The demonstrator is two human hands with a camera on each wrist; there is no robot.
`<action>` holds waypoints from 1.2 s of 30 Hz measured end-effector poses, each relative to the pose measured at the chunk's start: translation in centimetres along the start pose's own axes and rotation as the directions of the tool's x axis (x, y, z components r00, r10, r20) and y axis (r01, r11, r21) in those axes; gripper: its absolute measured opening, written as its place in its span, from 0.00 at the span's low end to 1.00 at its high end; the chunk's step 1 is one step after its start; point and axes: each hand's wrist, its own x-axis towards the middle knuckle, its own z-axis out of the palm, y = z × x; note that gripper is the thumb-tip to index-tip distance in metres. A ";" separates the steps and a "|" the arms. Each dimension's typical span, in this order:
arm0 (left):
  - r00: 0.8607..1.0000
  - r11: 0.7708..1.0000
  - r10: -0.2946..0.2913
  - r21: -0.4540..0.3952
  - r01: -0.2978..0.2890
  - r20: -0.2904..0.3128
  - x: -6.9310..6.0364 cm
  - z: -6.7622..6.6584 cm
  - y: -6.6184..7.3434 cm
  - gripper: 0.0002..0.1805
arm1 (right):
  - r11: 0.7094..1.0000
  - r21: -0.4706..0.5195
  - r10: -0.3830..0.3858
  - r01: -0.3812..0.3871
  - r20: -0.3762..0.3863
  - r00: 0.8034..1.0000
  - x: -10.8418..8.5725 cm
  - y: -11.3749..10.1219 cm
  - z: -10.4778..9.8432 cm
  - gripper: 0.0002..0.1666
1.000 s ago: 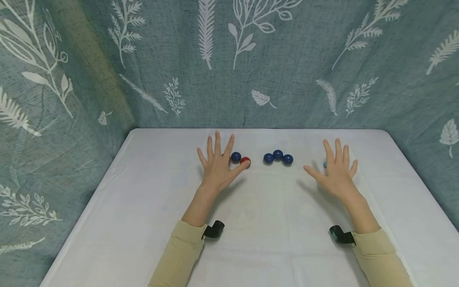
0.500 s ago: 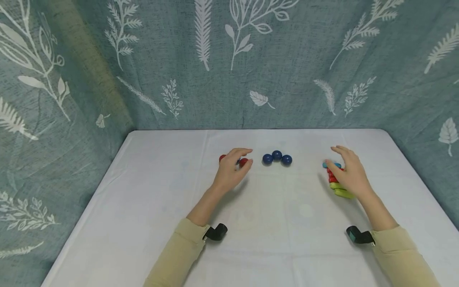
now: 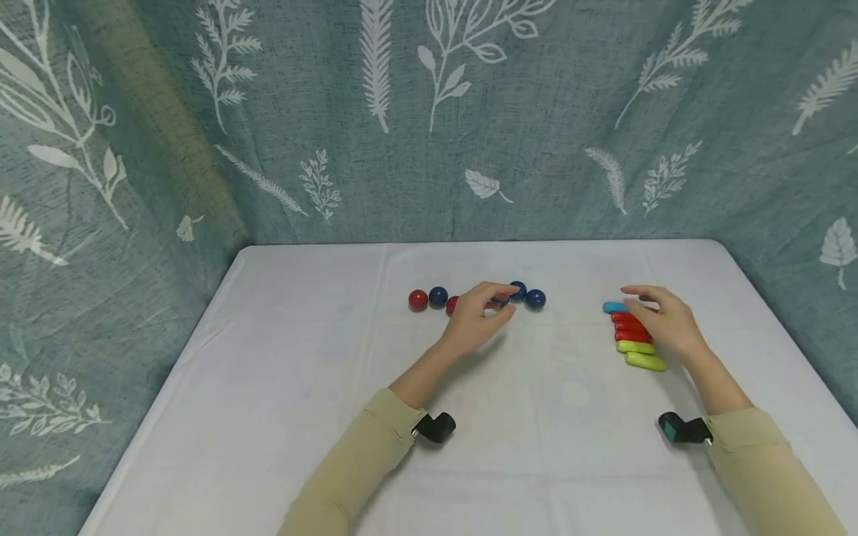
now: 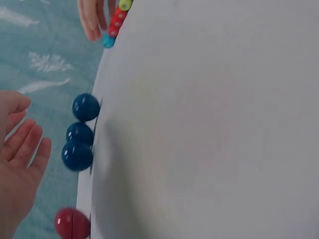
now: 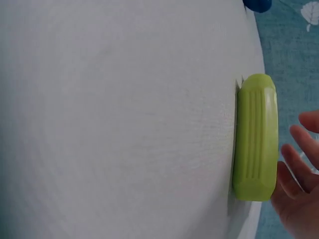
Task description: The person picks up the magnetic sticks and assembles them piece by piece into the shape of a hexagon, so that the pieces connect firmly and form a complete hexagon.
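My left hand (image 3: pixel 477 320) hovers over the row of balls, fingers loosely bent and holding nothing. It partly covers a red ball (image 3: pixel 452 304) and a dark blue ball; two more blue balls (image 3: pixel 535 299) sit just to its right. The left wrist view shows three blue balls (image 4: pixel 85 107) and a red ball (image 4: pixel 72 223) apart from the fingers. My right hand (image 3: pixel 666 321), also holding nothing, hangs over a column of short bars: a light blue bar (image 3: pixel 613 307), several red bars (image 3: pixel 630 326) and two yellow-green bars (image 3: pixel 645 362). A grooved yellow-green bar (image 5: pixel 255 139) fills the right wrist view.
Farther left lie a red ball (image 3: pixel 418 300) and a blue ball (image 3: pixel 438 297). A white cloth covers the table (image 3: pixel 536 461), and a green leaf-patterned curtain (image 3: pixel 415 201) rises behind its back edge.
Both hands had spread fingers, which have since relaxed inward. My left hand has moved right along the balls, uncovering the leftmost ones. My right hand has shifted right, revealing the bars.
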 end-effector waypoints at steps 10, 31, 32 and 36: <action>0.998 0.999 -0.030 0.026 0.028 0.061 2.1 2.7 -0.2 0.19 | 0.998 -0.054 0.025 -0.022 0.054 0.998 0.8 0.1 0.3 0.29; 0.987 0.965 -0.034 0.262 -0.008 0.157 3.6 4.2 -0.1 0.20 | 0.991 -0.123 -0.050 0.055 0.047 0.998 1.0 0.0 0.7 0.26; 0.986 0.963 -0.032 0.269 -0.012 0.162 3.6 4.2 -0.1 0.20 | 0.991 -0.123 -0.054 0.059 0.046 0.997 1.0 0.0 0.7 0.26; 0.982 0.950 -0.046 0.312 -0.013 0.181 3.8 4.3 0.1 0.18 | 0.989 -0.125 -0.071 0.076 0.043 0.997 1.0 -0.1 0.7 0.25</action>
